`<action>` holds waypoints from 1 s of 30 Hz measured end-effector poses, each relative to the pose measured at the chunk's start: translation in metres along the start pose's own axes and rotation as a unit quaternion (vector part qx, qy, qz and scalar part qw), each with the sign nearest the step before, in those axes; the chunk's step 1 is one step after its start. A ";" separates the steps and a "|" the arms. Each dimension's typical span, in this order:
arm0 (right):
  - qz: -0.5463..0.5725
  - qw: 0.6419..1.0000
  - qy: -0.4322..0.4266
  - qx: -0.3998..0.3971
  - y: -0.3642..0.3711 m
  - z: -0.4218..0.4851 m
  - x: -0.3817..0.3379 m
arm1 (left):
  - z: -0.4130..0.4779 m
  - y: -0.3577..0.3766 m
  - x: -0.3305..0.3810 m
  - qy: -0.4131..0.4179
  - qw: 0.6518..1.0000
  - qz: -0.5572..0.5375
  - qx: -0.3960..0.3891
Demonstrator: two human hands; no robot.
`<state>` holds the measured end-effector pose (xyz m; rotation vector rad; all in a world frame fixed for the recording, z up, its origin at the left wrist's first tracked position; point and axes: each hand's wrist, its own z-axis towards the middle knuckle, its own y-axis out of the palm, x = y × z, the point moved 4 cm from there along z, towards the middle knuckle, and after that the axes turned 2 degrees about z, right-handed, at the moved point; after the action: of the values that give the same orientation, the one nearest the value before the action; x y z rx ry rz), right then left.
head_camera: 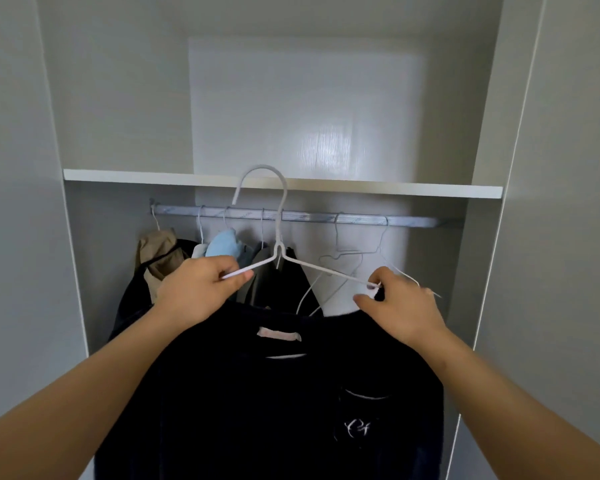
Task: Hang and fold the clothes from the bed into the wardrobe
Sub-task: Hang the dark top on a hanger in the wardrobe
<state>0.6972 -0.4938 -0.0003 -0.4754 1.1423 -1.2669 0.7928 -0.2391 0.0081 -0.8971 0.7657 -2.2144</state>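
Your left hand (194, 289): fingers curled round the left arm of a white wire hanger (278, 252). Your right hand (402, 306): pinching its right arm. Black T-shirt (291, 393): hangs below both hands, before the wardrobe rail (361, 220). Hanger hook: upright, level with the shelf (395, 189) edge.

2 forearms bare, frame edge to wrist — left hand (201, 289), right hand (404, 308) likewise bare, ungloved.

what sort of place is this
Probably the inside of a home bedroom wardrobe: a hanging rail carries hung clothes, a white shelf sits above it, and the left hand and right hand hold a white hanger with a dark shirt.
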 end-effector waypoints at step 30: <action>-0.058 0.995 0.038 0.068 0.003 -0.022 0.012 | -0.003 0.010 0.029 0.003 0.993 -0.115 -0.016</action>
<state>0.6787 -0.4971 -0.0164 -0.3987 1.0954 -1.4639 0.7771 -0.2661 0.0107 -1.0395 0.7341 -2.4101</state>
